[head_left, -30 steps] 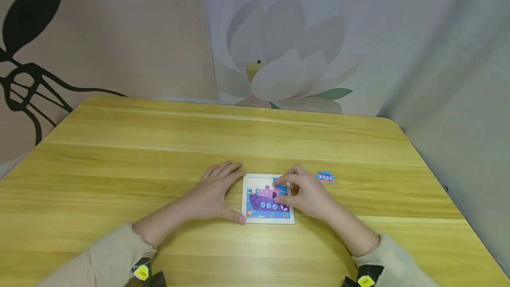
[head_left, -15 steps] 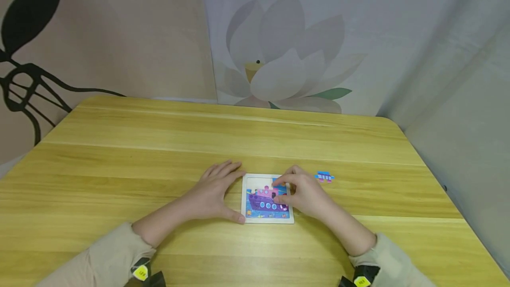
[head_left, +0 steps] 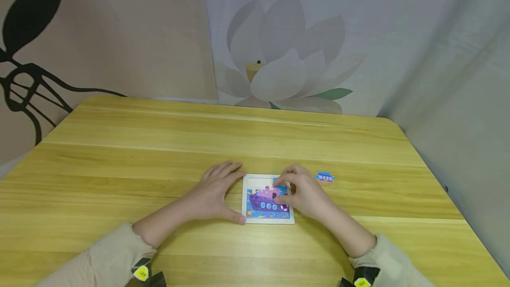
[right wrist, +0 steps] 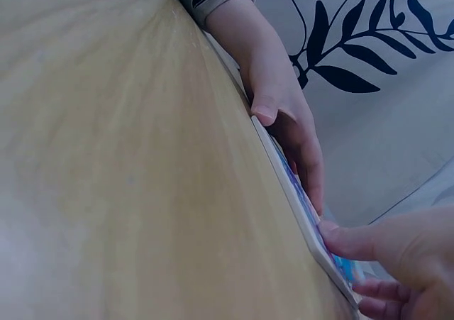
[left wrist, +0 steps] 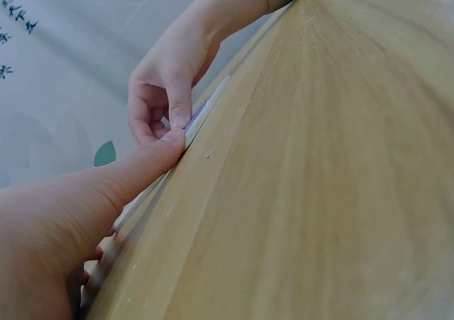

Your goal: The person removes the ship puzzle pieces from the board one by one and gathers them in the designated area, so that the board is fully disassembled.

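Observation:
A small square jigsaw puzzle in a white frame [head_left: 268, 221] lies on the table, showing a purple and pink ship on blue. Its upper left part is bare white. My left hand [head_left: 211, 194] is spread along the frame's left side, thumb at the near corner and index fingertip at the far one. Over the right side, my right hand [head_left: 308, 191] has thumb and bent index finger on a blue puzzle piece [head_left: 282, 188] at the upper right, partly hidden by the fingers. In the right wrist view, the right thumb [right wrist: 347, 240] reaches over the frame edge.
One loose puzzle piece [head_left: 325, 177], blue, purple and pink, lies on the wooden table [head_left: 255, 141] beyond my right hand. Behind the table's far edge hangs a pale curtain [head_left: 159, 34] with flower and plant prints.

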Tool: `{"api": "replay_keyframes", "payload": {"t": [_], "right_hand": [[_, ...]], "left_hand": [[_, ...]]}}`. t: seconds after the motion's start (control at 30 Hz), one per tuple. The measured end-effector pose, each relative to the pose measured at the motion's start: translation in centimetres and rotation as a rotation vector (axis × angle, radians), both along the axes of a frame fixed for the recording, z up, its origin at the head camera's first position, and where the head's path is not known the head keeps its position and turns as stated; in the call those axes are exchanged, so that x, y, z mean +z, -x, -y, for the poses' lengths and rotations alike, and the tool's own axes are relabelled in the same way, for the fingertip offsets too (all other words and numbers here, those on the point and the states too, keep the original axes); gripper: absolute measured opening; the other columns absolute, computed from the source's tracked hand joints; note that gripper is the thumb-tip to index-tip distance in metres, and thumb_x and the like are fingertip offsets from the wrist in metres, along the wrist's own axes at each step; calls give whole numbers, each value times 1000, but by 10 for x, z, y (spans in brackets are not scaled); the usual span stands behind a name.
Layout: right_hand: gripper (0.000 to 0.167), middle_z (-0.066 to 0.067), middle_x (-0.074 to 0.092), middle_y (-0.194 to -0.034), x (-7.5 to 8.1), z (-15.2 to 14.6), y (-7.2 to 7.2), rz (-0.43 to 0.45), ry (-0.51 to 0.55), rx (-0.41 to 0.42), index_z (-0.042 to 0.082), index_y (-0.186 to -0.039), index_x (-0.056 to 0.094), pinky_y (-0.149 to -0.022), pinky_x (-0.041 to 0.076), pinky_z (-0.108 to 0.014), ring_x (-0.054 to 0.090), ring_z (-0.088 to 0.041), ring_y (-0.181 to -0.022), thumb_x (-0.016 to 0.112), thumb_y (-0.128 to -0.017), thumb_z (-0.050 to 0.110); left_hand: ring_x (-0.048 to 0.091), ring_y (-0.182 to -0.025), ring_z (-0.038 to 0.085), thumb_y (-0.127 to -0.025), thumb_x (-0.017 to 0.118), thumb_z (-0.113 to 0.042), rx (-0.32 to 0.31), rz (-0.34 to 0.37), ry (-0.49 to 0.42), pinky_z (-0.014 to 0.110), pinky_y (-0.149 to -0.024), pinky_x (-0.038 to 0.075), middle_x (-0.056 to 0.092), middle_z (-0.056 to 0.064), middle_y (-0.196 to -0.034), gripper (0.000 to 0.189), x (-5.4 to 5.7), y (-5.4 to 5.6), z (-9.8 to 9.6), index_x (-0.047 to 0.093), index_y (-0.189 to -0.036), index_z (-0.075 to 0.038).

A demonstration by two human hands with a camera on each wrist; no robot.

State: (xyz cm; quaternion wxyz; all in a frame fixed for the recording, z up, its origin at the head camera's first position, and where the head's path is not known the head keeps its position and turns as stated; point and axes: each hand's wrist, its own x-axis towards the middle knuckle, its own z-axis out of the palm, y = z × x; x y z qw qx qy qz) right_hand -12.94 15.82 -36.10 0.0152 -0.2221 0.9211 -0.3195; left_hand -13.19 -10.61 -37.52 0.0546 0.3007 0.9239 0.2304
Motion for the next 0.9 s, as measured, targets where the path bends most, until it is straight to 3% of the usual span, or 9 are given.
{"api": "replay_keyframes", "payload": {"t": [0.17,0.5,0.9], "right_hand": [[21,5,62,-102,2,3,-3,-21,-25,9,20,-91,73,-62,43,-29,45,-15,-79,84,-73,16],[21,6,62,-96,-2,-4,-3,-87,7,21,17,-97,77,-58,45,-24,46,-12,-75,78,-79,7],[33,9,58,-77,1,-7,-2,-129,91,-16,14,-106,74,-57,43,-24,48,-11,-69,77,-78,-2]], "left_hand": [[10,-143,33,-58,66,-81,1,5,1,53,-112,3,20,10,-157,118,0,0,0,36,-148,-11],[10,-143,33,-58,64,-82,-3,1,17,53,-113,3,19,11,-157,119,0,-1,0,34,-149,-12],[10,-143,32,-58,66,-81,1,9,14,52,-113,3,20,10,-157,118,1,-1,1,34,-149,-13]]}}
